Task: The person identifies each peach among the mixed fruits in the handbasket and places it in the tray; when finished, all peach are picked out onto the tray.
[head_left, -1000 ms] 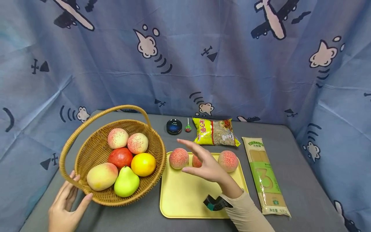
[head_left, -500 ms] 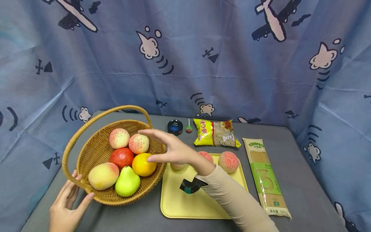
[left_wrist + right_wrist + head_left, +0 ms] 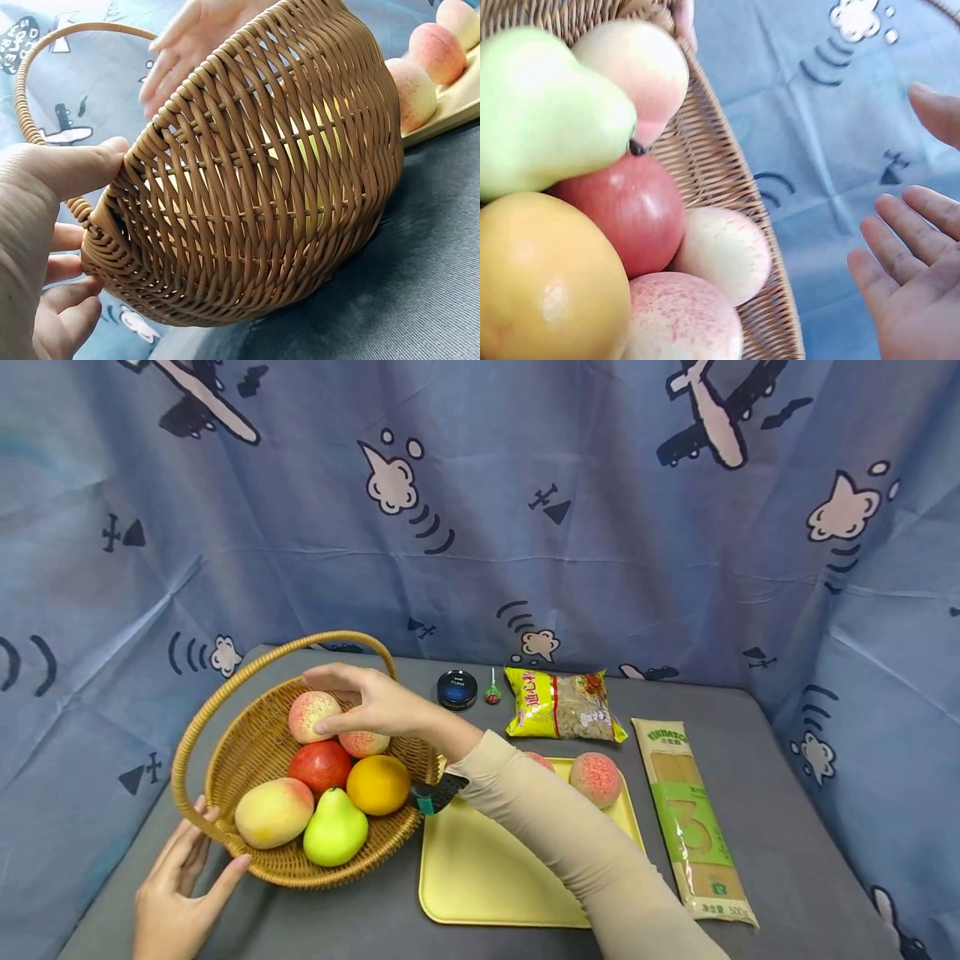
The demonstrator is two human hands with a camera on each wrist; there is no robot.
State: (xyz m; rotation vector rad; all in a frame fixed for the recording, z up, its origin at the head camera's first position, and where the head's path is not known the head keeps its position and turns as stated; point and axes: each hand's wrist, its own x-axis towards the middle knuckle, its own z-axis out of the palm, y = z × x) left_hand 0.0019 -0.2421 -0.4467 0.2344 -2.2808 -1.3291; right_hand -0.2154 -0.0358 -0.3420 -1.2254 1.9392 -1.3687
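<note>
My left hand (image 3: 183,885) grips the near-left rim of a tan wicker basket (image 3: 247,743), by the foot of its arched handle. In the left wrist view, the thumb lies on one side of the rim and the fingers on the other. Over the basket's far side hovers my right hand (image 3: 382,702), fingers extended, thumb apart, holding nothing. Below it are two pale peaches, one a peach (image 3: 306,727) partly covered by the thumb. A red round fruit (image 3: 318,766), an orange (image 3: 378,785), a green pear (image 3: 335,828) and a mango (image 3: 273,812) fill the near half.
Right of the basket is a yellow tray (image 3: 495,877) with peaches (image 3: 596,778) along its back, partly hidden by my right sleeve. Behind stand a tuna tin (image 3: 457,690), a lollipop (image 3: 492,695) and a yellow food bag (image 3: 566,704). A pasta pack (image 3: 693,822) lies far right.
My right hand has moved left from above the tray to over the basket, its fingers staying extended. My left hand keeps its grip on the rim.
</note>
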